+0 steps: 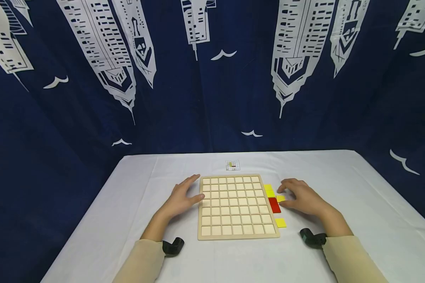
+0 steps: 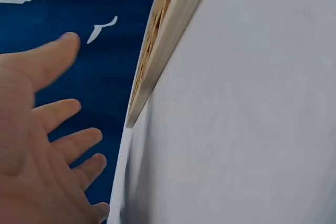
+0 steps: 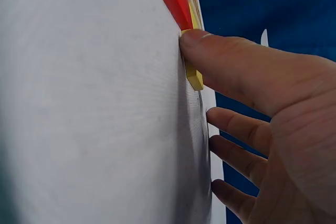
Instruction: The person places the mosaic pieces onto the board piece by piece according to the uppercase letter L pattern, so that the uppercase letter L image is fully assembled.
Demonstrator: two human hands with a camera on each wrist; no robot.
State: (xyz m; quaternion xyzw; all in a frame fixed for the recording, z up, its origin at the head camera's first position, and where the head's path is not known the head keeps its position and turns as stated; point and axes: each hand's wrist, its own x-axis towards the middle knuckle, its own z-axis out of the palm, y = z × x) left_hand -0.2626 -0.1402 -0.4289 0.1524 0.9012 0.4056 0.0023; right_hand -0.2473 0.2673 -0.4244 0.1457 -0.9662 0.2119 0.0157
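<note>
A square wooden board (image 1: pixel 237 236) with rows of pale square cells lies flat on the table. At its left edge is my left hand (image 1: pixel 182 199), fingers spread, thumb over the board's border; it holds nothing. The left wrist view shows this hand (image 2: pixel 39 135) beside the board's raised side (image 2: pixel 168 40). My right hand (image 1: pixel 302 196) is right of the board, thumb and forefinger on either side of a small yellow tile (image 1: pixel 280 198). In the right wrist view, the thumb overlaps the yellow tile (image 3: pixel 195 80); a firm pinch cannot be made out. A red tile (image 1: pixel 274 205) lies beside it.
More yellow tiles (image 1: pixel 269 190) lie along the board's right edge, with another yellow tile (image 1: pixel 280 223) lower down. A small card with a printed grid (image 1: pixel 232 165) lies behind the board. White cloth (image 1: pixel 156 173) covers the table; a dark blue patterned curtain (image 1: pixel 184 118) hangs behind.
</note>
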